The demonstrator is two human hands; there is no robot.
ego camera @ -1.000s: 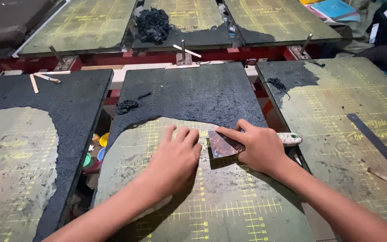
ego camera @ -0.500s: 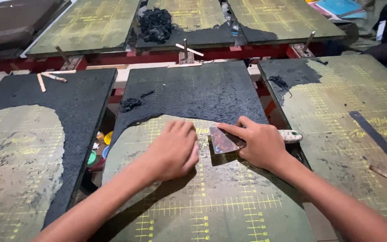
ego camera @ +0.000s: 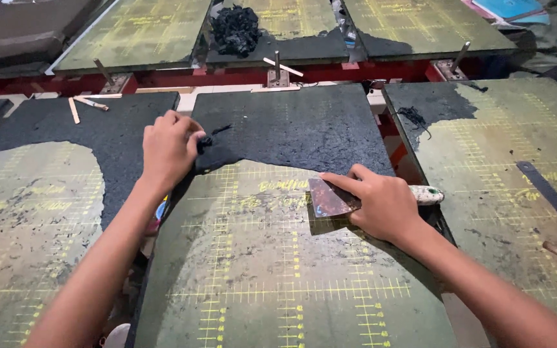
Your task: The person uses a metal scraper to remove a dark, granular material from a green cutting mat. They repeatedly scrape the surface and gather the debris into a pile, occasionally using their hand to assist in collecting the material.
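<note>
A flat green board (ego camera: 278, 270) with yellow grid lines lies in front of me, its far half covered by a rough black coating (ego camera: 298, 125). My right hand (ego camera: 381, 203) grips a metal scraper (ego camera: 330, 198) with a pale handle, blade flat on the green surface just below the coating's edge. My left hand (ego camera: 169, 148) is at the board's upper left edge, fingers pinched on a small black clump of scraped residue (ego camera: 206, 140).
Similar boards lie to the left (ego camera: 27, 212) and right (ego camera: 517, 167), each partly black. More boards sit beyond a red frame (ego camera: 182, 77), one bearing a black residue pile (ego camera: 234, 27). Wooden sticks (ego camera: 82, 106) lie at left; a dark strip (ego camera: 552, 200) lies at right.
My left hand lifted off the board beside the scraper and moved up and left to the black clump. The right hand and scraper stayed roughly where they were.
</note>
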